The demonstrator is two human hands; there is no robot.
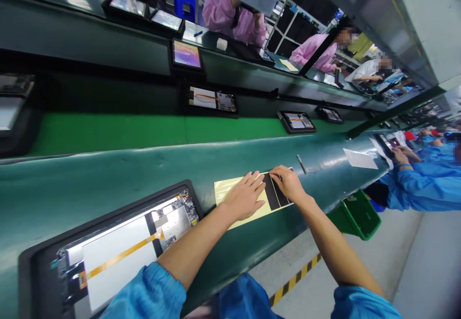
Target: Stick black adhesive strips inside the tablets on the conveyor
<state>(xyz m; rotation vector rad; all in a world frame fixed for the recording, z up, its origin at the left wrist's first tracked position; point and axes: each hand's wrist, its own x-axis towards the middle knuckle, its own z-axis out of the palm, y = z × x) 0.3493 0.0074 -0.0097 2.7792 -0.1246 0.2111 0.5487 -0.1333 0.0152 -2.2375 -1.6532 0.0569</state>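
My left hand (246,195) lies flat, fingers stretched, on a yellow backing sheet (224,189) on the green workbench (108,175). My right hand (288,183) pinches the far end of a black strip (272,195) stuck on that sheet. To the left, near the bench's front edge, an opened tablet in a black tray (118,247) shows a white panel, an orange flex cable and a circuit board.
A green conveyor belt (108,132) behind the bench carries several more trays with opened tablets (212,101). A white paper (360,159) and a thin tool (301,163) lie to the right. Other people in blue and pink coats work nearby. A green bin (362,213) hangs below the bench.
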